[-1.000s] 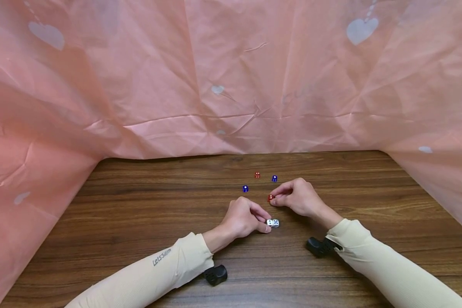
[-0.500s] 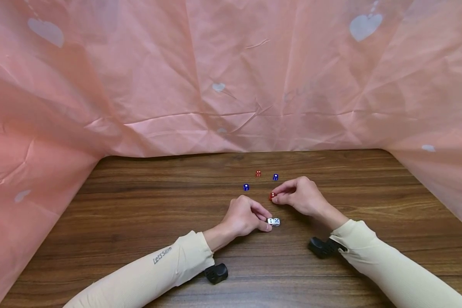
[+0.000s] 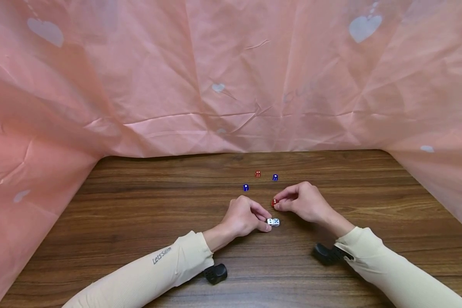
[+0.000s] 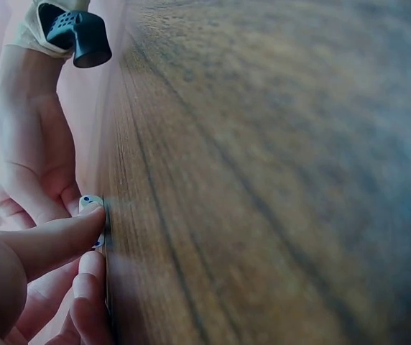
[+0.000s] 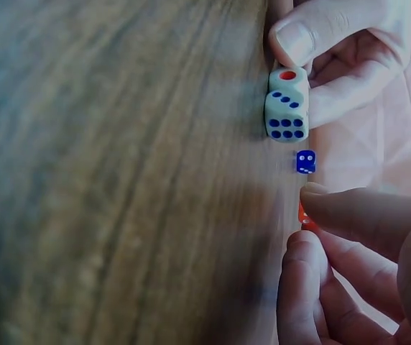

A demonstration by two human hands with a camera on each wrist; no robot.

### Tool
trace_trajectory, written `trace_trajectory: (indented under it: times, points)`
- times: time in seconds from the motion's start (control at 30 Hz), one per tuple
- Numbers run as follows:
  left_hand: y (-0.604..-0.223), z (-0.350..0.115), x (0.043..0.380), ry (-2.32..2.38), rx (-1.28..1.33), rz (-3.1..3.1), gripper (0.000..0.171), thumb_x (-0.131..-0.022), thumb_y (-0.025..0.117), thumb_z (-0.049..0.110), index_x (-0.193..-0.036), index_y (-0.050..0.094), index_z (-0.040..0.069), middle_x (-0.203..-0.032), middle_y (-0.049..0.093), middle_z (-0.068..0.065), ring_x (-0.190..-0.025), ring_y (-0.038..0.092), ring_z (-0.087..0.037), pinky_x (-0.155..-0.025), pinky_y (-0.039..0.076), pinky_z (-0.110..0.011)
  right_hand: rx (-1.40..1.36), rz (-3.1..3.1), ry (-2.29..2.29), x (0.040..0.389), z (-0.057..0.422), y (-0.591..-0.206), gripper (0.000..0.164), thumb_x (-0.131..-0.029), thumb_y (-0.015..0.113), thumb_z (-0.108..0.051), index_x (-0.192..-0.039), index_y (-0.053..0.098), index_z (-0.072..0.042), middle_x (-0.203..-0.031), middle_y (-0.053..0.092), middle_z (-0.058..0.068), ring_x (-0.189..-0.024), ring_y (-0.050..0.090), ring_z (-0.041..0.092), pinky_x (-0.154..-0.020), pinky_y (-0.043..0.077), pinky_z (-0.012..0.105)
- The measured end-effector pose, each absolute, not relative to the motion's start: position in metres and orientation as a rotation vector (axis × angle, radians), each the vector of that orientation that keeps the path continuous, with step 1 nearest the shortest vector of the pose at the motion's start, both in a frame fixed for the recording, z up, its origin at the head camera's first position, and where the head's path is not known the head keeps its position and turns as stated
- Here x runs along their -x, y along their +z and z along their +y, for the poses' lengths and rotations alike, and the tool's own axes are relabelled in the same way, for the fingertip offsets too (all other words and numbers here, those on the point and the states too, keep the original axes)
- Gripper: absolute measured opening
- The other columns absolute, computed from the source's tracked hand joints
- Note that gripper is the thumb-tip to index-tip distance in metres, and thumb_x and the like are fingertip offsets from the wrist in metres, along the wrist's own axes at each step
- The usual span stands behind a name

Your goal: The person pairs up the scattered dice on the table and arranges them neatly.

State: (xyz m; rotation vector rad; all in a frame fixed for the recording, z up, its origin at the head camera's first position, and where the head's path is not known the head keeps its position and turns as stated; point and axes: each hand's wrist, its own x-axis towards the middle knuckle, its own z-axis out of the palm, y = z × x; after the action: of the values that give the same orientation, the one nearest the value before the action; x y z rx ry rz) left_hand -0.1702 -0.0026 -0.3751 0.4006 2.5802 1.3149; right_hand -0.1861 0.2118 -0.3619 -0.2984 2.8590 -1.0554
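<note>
Two white dice with dark pips (image 3: 276, 222) sit side by side on the wooden table. My left hand (image 3: 240, 217) pinches the left one of the pair between thumb and fingers; in the left wrist view the thumb covers much of that white die (image 4: 89, 200). Behind and slightly right of the pair, my right hand (image 3: 306, 203) pinches a translucent red die (image 3: 274, 202) between thumb and fingertips. The right wrist view shows only a sliver of this red die (image 5: 303, 214). The red die is apart from the white ones; whether it touches the table is unclear.
Farther back on the table (image 3: 158, 192) lie a second red die (image 3: 258, 174) and two blue dice, one on the left (image 3: 246, 187) and one on the right (image 3: 275, 177). A pink curtain (image 3: 231, 128) closes off the back and sides.
My right hand has come a little toward me and to the right with the red die, nearer the white pair. The left hand and the other dice stay in place.
</note>
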Motion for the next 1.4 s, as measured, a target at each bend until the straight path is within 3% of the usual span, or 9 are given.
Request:
trace_trajectory:
  times: [0.67,1.4]
  points:
    - [-0.376,-0.001,0.172,1.325,-0.381,2.576,0.020,-0.069,0.101,0.016,-0.082,0.087,0.021,-0.075,0.081,0.008,-0.073,0.067,0.005,-0.071,0.049,-0.018,0.372,2.805,-1.075,0.182,0.212,-0.368,0.015,-0.087,0.087,-0.024,-0.100,0.085,-0.016,-0.089,0.083,-0.002,-0.079,0.069,0.005,-0.069,0.051,0.022]
    - [-0.376,0.007,0.171,1.307,-0.400,2.583,0.021,-0.068,0.101,0.017,-0.083,0.087,0.021,-0.074,0.080,0.009,-0.073,0.067,0.007,-0.075,0.050,-0.016,0.338,2.803,-1.068,0.179,0.220,-0.368,0.019,-0.085,0.088,-0.025,-0.100,0.085,-0.015,-0.088,0.083,-0.003,-0.080,0.069,0.007,-0.071,0.050,0.023]
